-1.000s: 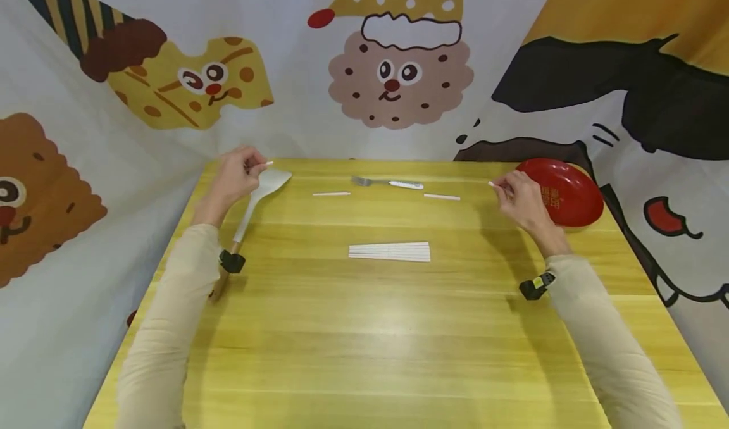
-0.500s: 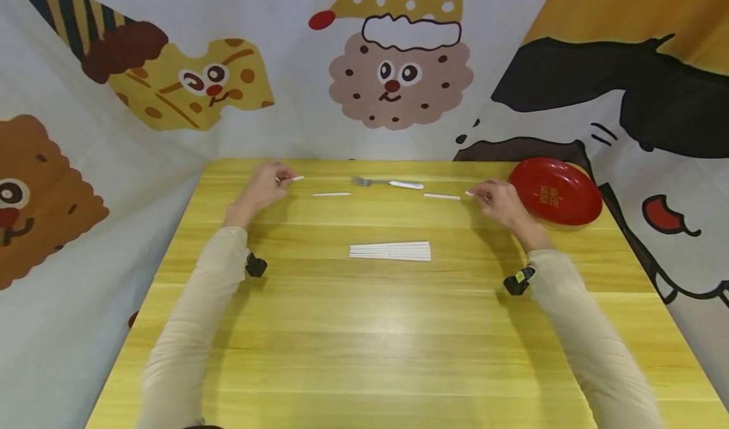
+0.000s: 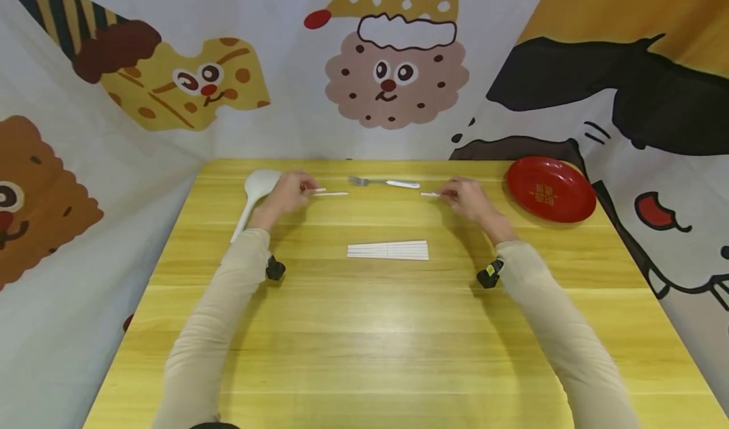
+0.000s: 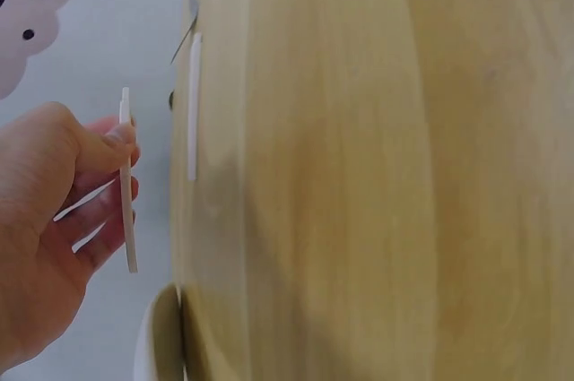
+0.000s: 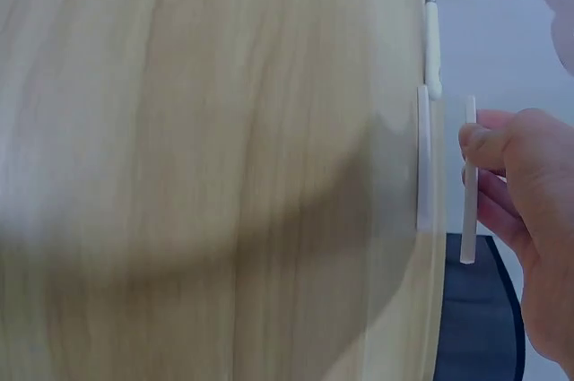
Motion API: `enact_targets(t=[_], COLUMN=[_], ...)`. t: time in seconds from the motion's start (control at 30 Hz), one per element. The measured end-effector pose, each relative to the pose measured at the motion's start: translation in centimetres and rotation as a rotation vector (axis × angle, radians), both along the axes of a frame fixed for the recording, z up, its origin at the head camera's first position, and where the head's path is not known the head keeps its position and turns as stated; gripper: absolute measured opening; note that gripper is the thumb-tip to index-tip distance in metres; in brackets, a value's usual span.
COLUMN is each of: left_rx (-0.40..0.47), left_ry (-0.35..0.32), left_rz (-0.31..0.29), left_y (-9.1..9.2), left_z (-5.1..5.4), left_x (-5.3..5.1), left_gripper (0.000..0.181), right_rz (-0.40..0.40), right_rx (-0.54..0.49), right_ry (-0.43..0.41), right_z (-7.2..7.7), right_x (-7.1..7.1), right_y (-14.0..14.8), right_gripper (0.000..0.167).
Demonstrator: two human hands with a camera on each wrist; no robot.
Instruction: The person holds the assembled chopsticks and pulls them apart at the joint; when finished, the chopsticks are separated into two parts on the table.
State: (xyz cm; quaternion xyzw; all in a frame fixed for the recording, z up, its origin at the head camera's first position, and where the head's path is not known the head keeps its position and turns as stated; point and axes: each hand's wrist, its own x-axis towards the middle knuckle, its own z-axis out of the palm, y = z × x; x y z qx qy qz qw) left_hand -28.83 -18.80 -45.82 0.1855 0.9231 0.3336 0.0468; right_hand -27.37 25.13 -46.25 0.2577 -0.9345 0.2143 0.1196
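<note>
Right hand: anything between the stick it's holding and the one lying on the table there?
Nothing visible. In the right wrist view, only an open gap separates the right hand's held stick from the lying stick. The fork sits near the latter's inner end.

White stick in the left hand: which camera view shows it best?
The left wrist view: it shows both ends of the white stick, with the left hand covering only a short stretch. The head view shows just a small end poking past the hand, and the right wrist view does not show it.
</note>
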Motion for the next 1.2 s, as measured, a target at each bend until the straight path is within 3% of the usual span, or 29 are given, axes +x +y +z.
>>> enact_targets(t=[0.37,0.5,0.9,1.2], left_rx=[-0.075,-0.070,-0.088,-0.072], left_ry=[-0.006,-0.027,0.011,-0.017], left_rz=[-0.035,-0.045,-0.064,-0.054], left_y=[2.3,2.8,3.7,4.2], left_z=[-0.9,-1.1,-2.1,-2.6], left_x=[0.1,0.1,-0.3,-0.4], left_gripper=[0.022,0.021,0.016,0.018], right_rz=[-0.026,-0.032,-0.052,-0.045], right_rx=[0.071,0.067,0.035,0.034], right_ry=[-0.134,-0.140,-0.167,-0.168], right_z=[-0.7,-0.9,-1.8,-1.9], right_x=[-0.4,-0.4,-0.5,-0.4], right_y=[-1.5,-1.8,-2.0,-2.2], right_gripper=[0.019,0.018,0.018,0.015])
